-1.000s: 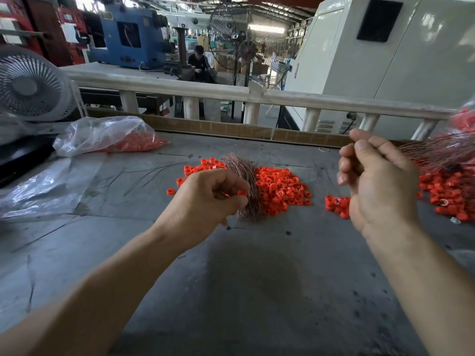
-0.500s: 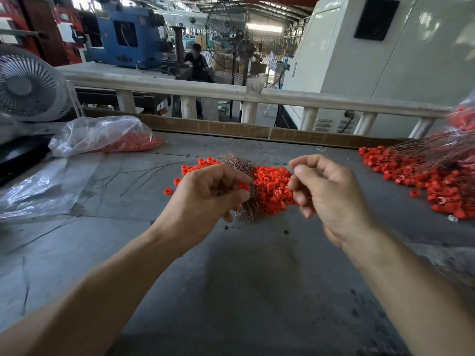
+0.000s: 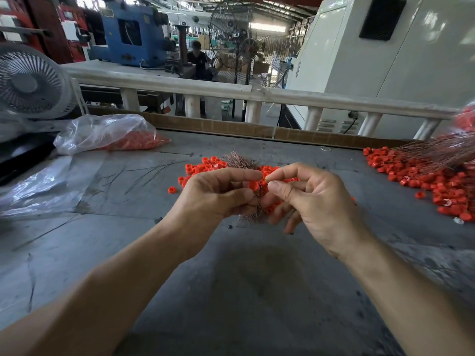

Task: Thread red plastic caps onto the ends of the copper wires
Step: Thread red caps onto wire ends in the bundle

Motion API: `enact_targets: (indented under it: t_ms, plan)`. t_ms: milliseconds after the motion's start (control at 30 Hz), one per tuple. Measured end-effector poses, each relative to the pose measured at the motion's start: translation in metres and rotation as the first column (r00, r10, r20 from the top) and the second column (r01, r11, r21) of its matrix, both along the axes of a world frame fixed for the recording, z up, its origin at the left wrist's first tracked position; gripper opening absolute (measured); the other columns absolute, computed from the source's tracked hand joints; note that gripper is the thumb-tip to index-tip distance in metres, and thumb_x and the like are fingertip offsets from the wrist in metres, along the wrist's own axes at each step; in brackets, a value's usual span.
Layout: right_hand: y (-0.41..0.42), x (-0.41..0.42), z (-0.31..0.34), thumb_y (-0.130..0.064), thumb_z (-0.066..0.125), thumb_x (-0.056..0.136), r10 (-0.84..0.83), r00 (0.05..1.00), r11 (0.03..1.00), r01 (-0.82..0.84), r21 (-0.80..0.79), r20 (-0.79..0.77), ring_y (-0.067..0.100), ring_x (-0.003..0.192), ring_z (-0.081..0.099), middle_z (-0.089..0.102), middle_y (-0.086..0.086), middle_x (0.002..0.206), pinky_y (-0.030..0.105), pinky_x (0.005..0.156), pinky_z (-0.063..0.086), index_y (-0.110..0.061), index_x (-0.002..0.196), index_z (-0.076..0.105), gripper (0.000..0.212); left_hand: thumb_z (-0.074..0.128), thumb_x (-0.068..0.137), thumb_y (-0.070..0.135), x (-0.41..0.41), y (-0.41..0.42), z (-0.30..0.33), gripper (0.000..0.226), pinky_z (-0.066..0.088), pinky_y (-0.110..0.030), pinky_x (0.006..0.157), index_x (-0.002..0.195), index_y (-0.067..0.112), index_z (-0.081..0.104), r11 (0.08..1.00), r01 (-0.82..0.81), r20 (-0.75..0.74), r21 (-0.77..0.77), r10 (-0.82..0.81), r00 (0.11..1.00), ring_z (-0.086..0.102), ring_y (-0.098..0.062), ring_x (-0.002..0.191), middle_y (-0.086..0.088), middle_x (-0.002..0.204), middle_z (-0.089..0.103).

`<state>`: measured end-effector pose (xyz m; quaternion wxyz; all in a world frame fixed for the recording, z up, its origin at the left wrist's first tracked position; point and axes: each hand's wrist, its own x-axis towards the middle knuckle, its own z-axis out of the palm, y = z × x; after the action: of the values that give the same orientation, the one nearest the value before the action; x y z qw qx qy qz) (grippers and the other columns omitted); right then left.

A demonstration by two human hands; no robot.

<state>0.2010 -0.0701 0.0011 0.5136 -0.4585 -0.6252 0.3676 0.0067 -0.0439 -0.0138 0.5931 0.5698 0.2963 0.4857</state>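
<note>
One red cap (image 3: pixel 253 185) between left fingers (image 3: pixel 239 176)

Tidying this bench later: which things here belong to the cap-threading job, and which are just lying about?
In the job:
red cap pinched by left hand
right hand
copper wire bundle
loose red caps

Lying about:
desk fan
empty plastic sheet
</note>
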Motion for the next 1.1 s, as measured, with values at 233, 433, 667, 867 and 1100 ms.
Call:
enact_targets:
  t_ms: [233, 433, 667, 867, 1100]
  plan:
    - [-0.0023, -0.0013, -0.0005, -0.009, 0.066, 0.097, -0.013, 0.990, 0.999, 0.007, 0.044, 0.139, 0.018, 0.056, 0.063, 0.074, 0.007, 0.075, 0.029, 0.045, 0.051, -0.016, 0.094, 0.070, 0.008, 0.064, 0.087, -0.006, 0.0010, -0.0009, -0.0001, 0.030, 0.059, -0.030, 0.078, 0.099, 0.016, 0.080, 1.000, -0.011, 0.005, -0.006, 0.011, 1.000, 0.071, -0.021, 0.081, -0.015, 0.088, 0.070]
    - [-0.0029, -0.0028, -0.0009, -0.015, 0.069, 0.097, -0.018, 0.985, 0.997, 0.006, 0.071, 0.170, 0.020, 0.048, 0.061, 0.073, 0.006, 0.071, 0.028, 0.038, 0.044, -0.021, 0.090, 0.070, 0.009, 0.069, 0.086, -0.004, 0.0034, -0.0041, 0.0014, 0.021, 0.062, -0.031, 0.074, 0.104, 0.006, 0.072, 0.997, -0.078, -0.020, 0.004, 0.078, 0.997, 0.072, -0.029, 0.081, -0.021, 0.089, 0.074]
    - [-0.0036, -0.0074, -0.0046, -0.015, 0.070, 0.096, -0.051, 0.979, 0.995, 0.032, 0.099, 0.195, 0.002, 0.047, 0.056, 0.068, -0.004, 0.061, 0.011, 0.049, 0.041, -0.022, 0.088, 0.072, 0.011, 0.073, 0.081, -0.005, 0.0075, -0.0083, 0.0028, 0.026, 0.063, -0.031, 0.071, 0.106, -0.003, 0.065, 0.993, -0.115, -0.037, 0.028, 0.116, 0.993, 0.072, -0.025, 0.072, -0.014, 0.080, 0.073]
    - [-0.0056, -0.0071, -0.0008, -0.013, 0.069, 0.095, -0.064, 0.975, 0.994, 0.042, 0.105, 0.212, 0.001, 0.048, 0.057, 0.066, -0.003, 0.058, 0.009, 0.052, 0.040, -0.018, 0.087, 0.072, 0.010, 0.067, 0.087, -0.007, 0.0078, -0.0102, 0.0037, 0.020, 0.063, -0.036, 0.080, 0.107, -0.002, 0.067, 0.997, -0.071, 0.010, -0.010, 0.071, 0.997, 0.076, -0.025, 0.080, -0.018, 0.086, 0.076]
    - [-0.0079, -0.0102, -0.0009, -0.015, 0.071, 0.094, -0.094, 0.968, 0.989, 0.065, 0.131, 0.231, 0.002, 0.054, 0.059, 0.067, -0.004, 0.060, 0.011, 0.056, 0.043, -0.021, 0.086, 0.073, 0.010, 0.077, 0.079, -0.005, 0.0066, -0.0075, 0.0016, 0.024, 0.060, -0.026, 0.065, 0.100, 0.000, 0.066, 0.981, -0.182, -0.080, 0.071, 0.187, 0.979, 0.074, -0.021, 0.069, -0.009, 0.076, 0.074]
